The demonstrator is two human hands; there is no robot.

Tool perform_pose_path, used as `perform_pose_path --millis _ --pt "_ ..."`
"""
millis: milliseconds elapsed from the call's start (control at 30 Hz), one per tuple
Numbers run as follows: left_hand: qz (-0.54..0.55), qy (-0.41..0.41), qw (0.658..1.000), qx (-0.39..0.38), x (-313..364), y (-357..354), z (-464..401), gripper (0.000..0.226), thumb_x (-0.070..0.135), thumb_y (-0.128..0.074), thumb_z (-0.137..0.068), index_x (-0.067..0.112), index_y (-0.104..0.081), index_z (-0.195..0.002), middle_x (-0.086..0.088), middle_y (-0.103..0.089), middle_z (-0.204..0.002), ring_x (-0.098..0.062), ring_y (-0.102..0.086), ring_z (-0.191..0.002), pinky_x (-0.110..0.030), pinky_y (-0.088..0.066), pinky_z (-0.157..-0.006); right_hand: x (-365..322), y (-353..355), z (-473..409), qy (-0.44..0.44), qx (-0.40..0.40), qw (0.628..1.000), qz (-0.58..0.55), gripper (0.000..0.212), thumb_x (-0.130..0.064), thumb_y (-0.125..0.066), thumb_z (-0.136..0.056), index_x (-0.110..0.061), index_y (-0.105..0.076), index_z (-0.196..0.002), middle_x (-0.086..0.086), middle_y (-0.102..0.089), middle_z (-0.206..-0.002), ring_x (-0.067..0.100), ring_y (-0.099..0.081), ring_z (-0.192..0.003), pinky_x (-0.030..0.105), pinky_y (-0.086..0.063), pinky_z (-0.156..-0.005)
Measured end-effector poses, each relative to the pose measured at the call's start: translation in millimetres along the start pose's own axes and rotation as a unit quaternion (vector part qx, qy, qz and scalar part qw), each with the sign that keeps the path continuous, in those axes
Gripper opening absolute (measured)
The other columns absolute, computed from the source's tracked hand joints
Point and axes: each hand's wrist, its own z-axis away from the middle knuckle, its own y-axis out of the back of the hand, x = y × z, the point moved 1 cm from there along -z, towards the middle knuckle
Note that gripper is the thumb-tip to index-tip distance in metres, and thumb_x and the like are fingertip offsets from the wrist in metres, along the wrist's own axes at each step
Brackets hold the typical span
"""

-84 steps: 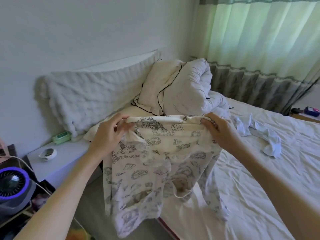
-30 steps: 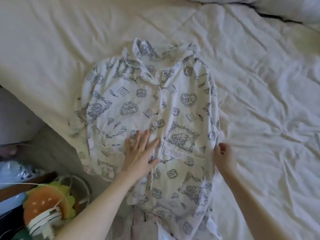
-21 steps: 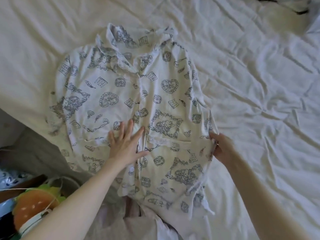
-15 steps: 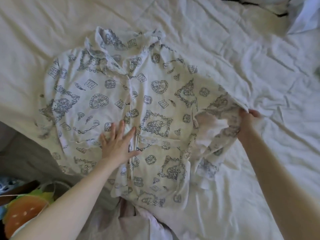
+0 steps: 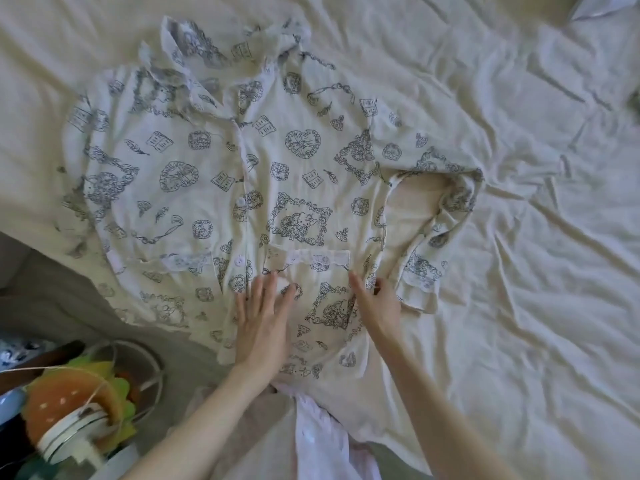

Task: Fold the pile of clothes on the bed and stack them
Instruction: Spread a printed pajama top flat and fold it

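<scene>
The right hand (image 5: pixel 375 301) has released the sleeve (image 5: pixel 446 216) and returned to the pajama shirt (image 5: pixel 242 174), which lies spread on the bed (image 5: pixel 519 306). Both it and the left hand (image 5: pixel 261 323) press flat with fingers extended, holding nothing. No fold is made yet; folding and stacking remain.

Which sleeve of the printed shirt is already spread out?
The sleeve on the right-hand side of the printed shirt lies spread outward on the bed sheet; the other is still bunched at the edge.
</scene>
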Motion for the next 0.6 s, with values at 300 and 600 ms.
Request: perform_pose_path --millis 300,600 --pt "-0.06 -0.054 0.995 -0.051 -8.9 -0.8 1.4 0.063 0.017 -0.041 -0.096 0.034 -0.012 -0.149 0.0 0.013 -0.158 -0.025 0.012 -0.145 -0.049 0.016 -0.11 67.7 6.2 29.3 -0.009 0.038 0.999 -0.01 0.013 -0.031 -0.057 -0.091 -0.02 -0.053 -0.086 0.001 -0.061 -0.073 0.022 -0.059 -0.073 0.034 -0.042 -0.063" --pt "-0.069 -0.102 0.984 -0.13 -16.5 -16.8 20.2 0.068 0.018 -0.034 -0.097 0.042 0.006 -0.146 -0.001 0.03 -0.152 -0.028 0.032 -0.137 -0.051 0.012 -0.113 89.5 13.5 46.3 0.003 -0.02 1.0 -0.024 0.027 -0.032 -0.068 -0.085 -0.022 -0.062 -0.061 0.001 -0.066 -0.061 0.008 -0.058 -0.055 0.023 -0.042 -0.05"
